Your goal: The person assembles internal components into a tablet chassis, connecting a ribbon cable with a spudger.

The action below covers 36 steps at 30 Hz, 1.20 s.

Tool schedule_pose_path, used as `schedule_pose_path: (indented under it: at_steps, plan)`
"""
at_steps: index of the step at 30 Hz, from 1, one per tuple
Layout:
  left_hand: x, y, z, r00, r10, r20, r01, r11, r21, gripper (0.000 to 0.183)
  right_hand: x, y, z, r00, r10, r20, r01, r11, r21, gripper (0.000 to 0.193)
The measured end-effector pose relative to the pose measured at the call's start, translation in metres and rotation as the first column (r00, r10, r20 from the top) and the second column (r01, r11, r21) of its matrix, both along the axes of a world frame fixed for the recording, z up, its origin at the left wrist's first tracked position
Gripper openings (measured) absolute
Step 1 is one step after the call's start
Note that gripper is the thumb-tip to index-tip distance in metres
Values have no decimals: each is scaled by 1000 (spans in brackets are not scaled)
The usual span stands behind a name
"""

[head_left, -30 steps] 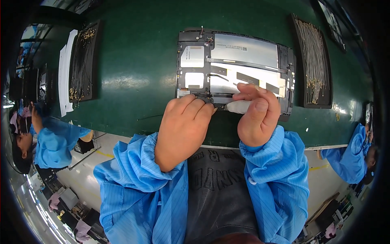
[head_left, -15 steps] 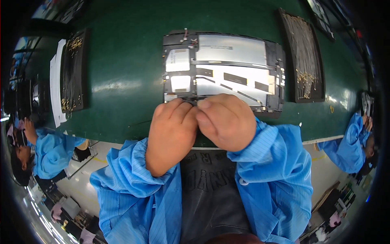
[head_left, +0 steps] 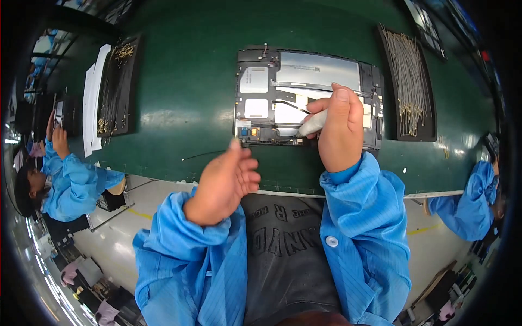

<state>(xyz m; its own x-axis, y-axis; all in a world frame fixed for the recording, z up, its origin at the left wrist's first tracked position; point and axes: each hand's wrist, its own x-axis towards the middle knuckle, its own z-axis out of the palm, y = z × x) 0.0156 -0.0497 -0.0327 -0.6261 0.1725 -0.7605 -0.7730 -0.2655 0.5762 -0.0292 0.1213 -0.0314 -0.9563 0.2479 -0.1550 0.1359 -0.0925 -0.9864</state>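
Under the right hand [head_left: 341,130], clenched on a white tool [head_left: 312,124], the opened tablet [head_left: 307,98] lay; the left hand [head_left: 228,176] had been withdrawn, open.

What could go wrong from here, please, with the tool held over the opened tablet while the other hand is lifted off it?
The right hand holds a white tool over the opened tablet, near thin cables and bare boards; a slip might scratch or tear them. The left hand hovers off the tablet, so nothing steadies it and it may slide on the green mat. A thin wire lies loose near the tablet and could get swept off.
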Motion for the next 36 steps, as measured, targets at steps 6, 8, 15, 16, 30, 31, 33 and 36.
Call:
schedule_pose_path:
  at_steps: [6, 8, 15, 16, 30, 31, 33, 36]
  plan:
    - [-19, -1, -9, 886, 386, -258, -417, 905, -79, 19, 2, 1, -2, 1000, -11, -16, 9, 997, -76, 38]
    - [-14, -2, 11, 956, 210, -203, -238, 964, -122, 22, 1, 4, -3, 1000, -11, -11, 10, 998, -62, 38]
    - [4, 4, 5, 913, -385, 136, 378, 923, 76, 34, 1, 4, 0, 1000, 6, 15, -5, 996, -87, 38]
    - [1, 6, 2, 921, -363, 141, 346, 929, 132, 33, -1, 3, 1, 1000, 7, 14, -6, 996, -86, 38]
    - [-24, -10, -13, 938, -345, 26, 340, 933, 115, 27, -48, -21, 7, 595, 673, 439, -785, 371, 496, 27]
    - [-25, -10, -14, 948, -318, 12, 313, 937, 156, 31, -44, -17, 8, 681, 618, 393, -727, 508, 463, 26]
    - [-27, -10, -13, 958, -287, 7, 280, 939, 199, 34, -38, -2, 8, 814, 498, 298, -580, 675, 457, 25]
    - [-29, -9, -10, 983, -183, 19, 175, 961, 217, 48, -35, 55, 1, 964, 160, 211, -218, 931, 294, 26]
